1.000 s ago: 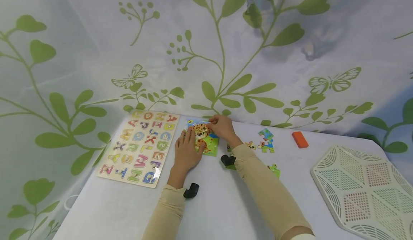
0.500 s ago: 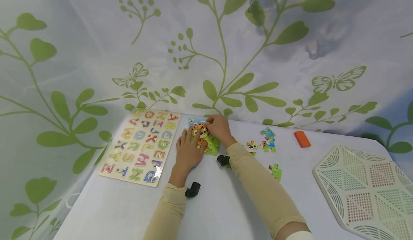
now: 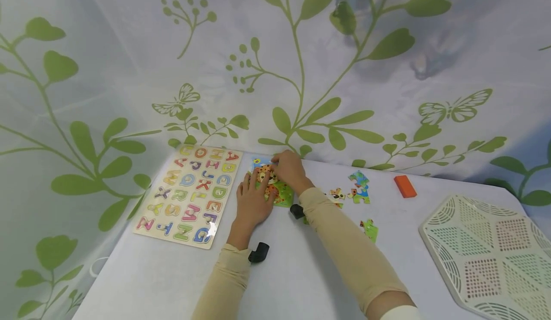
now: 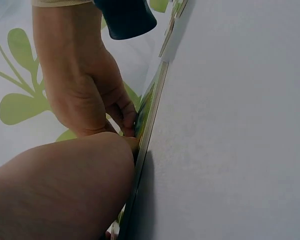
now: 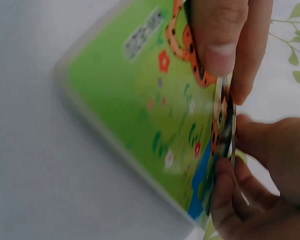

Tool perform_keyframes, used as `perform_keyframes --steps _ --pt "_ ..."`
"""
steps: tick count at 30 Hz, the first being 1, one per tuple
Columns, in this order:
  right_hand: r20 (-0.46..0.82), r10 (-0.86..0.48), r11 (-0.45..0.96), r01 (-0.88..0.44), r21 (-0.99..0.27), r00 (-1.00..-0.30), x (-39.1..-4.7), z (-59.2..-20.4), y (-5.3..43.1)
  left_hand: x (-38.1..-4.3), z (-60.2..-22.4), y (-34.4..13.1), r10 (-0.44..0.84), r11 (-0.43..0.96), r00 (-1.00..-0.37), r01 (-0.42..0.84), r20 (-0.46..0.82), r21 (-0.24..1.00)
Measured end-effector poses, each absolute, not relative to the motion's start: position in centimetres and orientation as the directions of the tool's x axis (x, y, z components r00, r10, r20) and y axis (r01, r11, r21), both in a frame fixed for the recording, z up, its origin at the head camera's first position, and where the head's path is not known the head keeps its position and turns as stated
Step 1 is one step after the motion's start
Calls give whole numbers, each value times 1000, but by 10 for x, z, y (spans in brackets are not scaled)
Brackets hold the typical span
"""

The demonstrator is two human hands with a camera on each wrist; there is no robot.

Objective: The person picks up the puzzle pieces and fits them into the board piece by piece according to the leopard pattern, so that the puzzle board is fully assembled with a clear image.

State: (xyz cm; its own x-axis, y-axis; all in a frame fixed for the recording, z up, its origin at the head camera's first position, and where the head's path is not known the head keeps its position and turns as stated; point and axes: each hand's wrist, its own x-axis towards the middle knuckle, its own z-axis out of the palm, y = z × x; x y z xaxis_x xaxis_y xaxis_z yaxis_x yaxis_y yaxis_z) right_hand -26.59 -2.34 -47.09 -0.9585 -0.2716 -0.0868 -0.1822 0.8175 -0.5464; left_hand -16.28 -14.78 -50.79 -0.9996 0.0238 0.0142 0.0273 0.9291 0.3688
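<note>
A leopard jigsaw puzzle (image 3: 284, 196) with a green and blue background lies at the back middle of the table. My left hand (image 3: 254, 204) rests over its left side with the fingers spread straight, covering part of the picture. At the puzzle's upper right, my right hand (image 3: 289, 171) has its fingertips together, pinching a spotted jigsaw piece (image 5: 223, 131) low over the board. In the right wrist view, the left fingers (image 5: 220, 37) press close beside that piece. The left wrist view shows the right hand (image 4: 85, 95) reaching to the board's edge; the piece is mostly hidden there.
Loose jigsaw pieces lie to the right, among them a blue one (image 3: 359, 180), a leopard-face one (image 3: 337, 194) and a green one (image 3: 369, 229). Left stands an alphabet board (image 3: 202, 205). Farther right are an orange block (image 3: 405, 186) and a white latticed plastic tray (image 3: 447, 243).
My right hand has shifted slightly left and inward along the puzzle's upper edge. My left hand keeps its place on the puzzle. The head view has shifted a little.
</note>
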Motion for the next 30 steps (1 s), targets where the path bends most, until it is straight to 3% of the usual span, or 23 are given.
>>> perform_keyframes --steps 13,16,21,26,30 --pt "-49 -397 878 -363 -312 -917 -262 -478 -24 -165 -512 -147 17 931 -1000 15 -2 364" --pt "-15 -445 853 -419 -312 -895 -261 -478 -22 -166 -513 -147 17 936 -1000 15 -3 351" --pt "-27 -517 782 -460 -420 -855 -257 -474 -14 -166 -513 -147 23 937 -1000 21 -1 348" --pt "-88 -496 715 -349 -605 -864 -251 -472 6 -167 -514 -149 21 940 -999 29 27 341" --pt "-85 -441 678 -269 -684 -894 -245 -471 38 -167 -515 -148 22 940 -999 30 27 341"
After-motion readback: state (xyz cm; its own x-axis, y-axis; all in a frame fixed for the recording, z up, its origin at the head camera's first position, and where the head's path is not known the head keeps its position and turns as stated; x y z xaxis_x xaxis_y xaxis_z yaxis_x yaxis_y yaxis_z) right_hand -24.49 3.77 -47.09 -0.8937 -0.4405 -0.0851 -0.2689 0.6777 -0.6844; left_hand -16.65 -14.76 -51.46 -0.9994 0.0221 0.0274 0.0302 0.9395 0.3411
